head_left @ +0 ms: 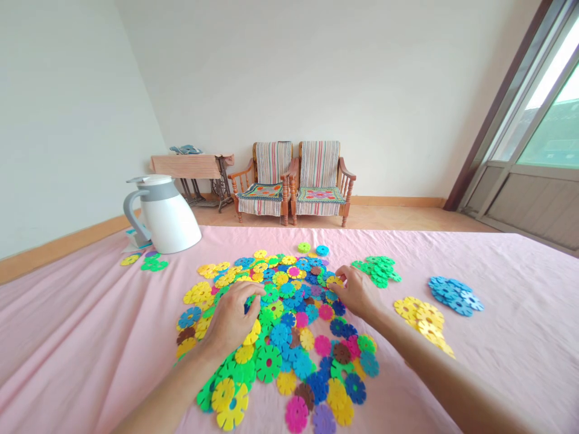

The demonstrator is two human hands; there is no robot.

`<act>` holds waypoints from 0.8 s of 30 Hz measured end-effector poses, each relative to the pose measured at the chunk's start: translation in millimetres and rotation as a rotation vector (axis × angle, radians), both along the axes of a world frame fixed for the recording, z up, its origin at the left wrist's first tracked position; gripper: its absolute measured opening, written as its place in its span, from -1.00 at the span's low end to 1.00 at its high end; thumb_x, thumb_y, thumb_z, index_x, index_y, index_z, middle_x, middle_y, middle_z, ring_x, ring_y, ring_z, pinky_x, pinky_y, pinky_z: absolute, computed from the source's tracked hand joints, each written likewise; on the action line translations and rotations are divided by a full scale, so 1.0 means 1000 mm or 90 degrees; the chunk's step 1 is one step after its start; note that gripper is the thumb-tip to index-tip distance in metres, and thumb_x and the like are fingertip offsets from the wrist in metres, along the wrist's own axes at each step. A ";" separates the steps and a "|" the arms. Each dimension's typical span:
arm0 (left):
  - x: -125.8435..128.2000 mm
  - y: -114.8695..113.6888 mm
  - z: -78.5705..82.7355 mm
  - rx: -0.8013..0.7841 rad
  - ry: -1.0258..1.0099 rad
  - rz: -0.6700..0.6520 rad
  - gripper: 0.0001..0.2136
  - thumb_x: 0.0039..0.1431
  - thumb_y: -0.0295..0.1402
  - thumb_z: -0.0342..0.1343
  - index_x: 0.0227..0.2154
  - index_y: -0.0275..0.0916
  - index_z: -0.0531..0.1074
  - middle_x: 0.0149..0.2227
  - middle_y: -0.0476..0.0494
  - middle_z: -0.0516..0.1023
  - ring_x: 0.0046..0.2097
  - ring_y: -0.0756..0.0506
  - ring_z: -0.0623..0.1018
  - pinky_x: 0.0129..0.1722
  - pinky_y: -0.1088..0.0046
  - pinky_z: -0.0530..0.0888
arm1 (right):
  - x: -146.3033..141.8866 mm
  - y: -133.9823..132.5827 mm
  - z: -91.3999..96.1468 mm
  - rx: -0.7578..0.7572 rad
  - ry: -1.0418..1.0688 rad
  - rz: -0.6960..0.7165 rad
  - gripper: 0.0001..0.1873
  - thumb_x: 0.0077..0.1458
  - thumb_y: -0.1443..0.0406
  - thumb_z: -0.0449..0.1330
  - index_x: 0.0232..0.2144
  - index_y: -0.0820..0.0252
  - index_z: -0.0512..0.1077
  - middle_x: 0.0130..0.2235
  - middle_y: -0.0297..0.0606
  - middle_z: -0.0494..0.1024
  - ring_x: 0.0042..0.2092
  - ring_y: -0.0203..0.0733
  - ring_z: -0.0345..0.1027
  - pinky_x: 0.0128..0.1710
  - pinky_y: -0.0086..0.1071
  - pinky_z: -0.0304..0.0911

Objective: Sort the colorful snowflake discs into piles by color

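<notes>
A spread-out pile of plastic snowflake discs (pixel 268 363) in green, yellow, blue, pink, brown and purple lies in front of me. Over its left part is my left hand (pixel 237 313), fingers curved, with a gap between thumb and forefinger and no disc seen in them. At the pile's right edge, my right hand (pixel 357 292) has thumb and fingertips on a yellow snowflake disc (pixel 335 281). Just beyond that hand is a small heap of green discs (pixel 379 270). Separate heaps of yellow discs (pixel 420 316) and blue discs (pixel 455 295) lie to the right.
The pink tablecloth (pixel 511 289) covers the table. At the left back stands a white and grey jug (pixel 169 220), with a few loose discs (pixel 154 263) near its base. Two wooden armchairs (pixel 319 175) and a cloth-covered sewing-machine stand (pixel 185 167) are beyond the table.
</notes>
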State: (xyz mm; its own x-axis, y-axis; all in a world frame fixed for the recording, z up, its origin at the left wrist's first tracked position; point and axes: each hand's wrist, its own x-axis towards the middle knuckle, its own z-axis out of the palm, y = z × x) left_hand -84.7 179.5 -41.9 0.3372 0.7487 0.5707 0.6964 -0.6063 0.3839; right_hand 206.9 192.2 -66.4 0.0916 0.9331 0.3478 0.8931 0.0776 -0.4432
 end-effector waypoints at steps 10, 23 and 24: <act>0.001 0.000 0.000 0.003 -0.001 -0.004 -0.82 0.12 -0.45 -0.03 -0.36 -0.19 0.49 -0.25 -0.09 0.59 -0.14 -0.12 0.54 -0.09 0.28 0.46 | 0.016 -0.014 -0.001 0.024 0.151 0.036 -0.82 0.02 0.23 0.05 -0.38 0.17 0.41 -0.43 -0.30 0.51 -0.41 -0.24 0.36 -0.37 -0.39 0.22; 0.003 -0.001 0.001 -0.010 0.021 -0.001 -0.81 0.13 -0.44 -0.02 -0.36 -0.19 0.52 -0.24 -0.12 0.59 -0.14 -0.13 0.54 -0.06 0.26 0.45 | 0.096 -0.081 0.011 -0.046 0.138 -0.037 -0.63 0.02 0.07 0.02 -0.57 0.16 0.47 -0.59 -0.32 0.49 -0.51 -0.20 0.35 -0.51 -0.39 0.14; 0.003 -0.001 0.000 -0.009 0.021 0.000 -0.81 0.13 -0.44 -0.02 -0.36 -0.19 0.52 -0.24 -0.12 0.59 -0.14 -0.13 0.54 -0.06 0.25 0.45 | 0.098 -0.083 0.011 -0.043 0.109 -0.057 -0.63 0.01 0.07 0.02 -0.60 0.15 0.46 -0.60 -0.32 0.48 -0.52 -0.20 0.35 -0.51 -0.38 0.13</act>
State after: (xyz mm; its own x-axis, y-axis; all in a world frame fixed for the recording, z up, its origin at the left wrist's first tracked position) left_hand -82.0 178.3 -41.5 0.3562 0.7569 0.5479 0.7091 -0.6008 0.3691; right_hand 305.2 109.5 -55.6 0.2277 0.9391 0.2574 0.8058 -0.0333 -0.5913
